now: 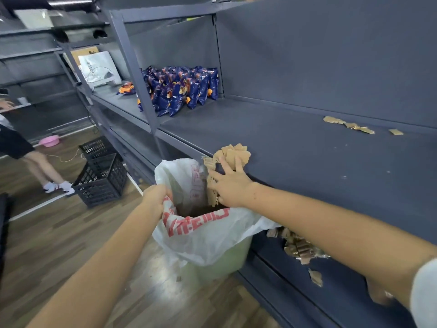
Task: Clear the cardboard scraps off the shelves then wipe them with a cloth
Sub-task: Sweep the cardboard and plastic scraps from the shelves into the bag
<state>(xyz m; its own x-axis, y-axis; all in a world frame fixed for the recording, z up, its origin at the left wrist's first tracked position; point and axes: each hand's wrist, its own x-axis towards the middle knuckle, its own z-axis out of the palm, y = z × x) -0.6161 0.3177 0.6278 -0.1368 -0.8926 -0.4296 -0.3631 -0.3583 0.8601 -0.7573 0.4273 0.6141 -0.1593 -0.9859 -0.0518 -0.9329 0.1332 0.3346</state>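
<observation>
Head view: you are sweeping scraps off the shelf edge into the bag.

Your right hand (230, 183), fingers spread and clamped on nothing, pushes a pile of cardboard scraps (233, 153) over the front lip of the middle shelf (307, 157). Your left hand (155, 197) is shut on the rim of the white plastic bag (203, 235), holding it open just below the edge. More scraps (350, 125) lie well apart by the back wall, and others (300, 247) on the lower shelf. Clearing looks part done; next, reach for the far scraps. No cloth in sight.
</observation>
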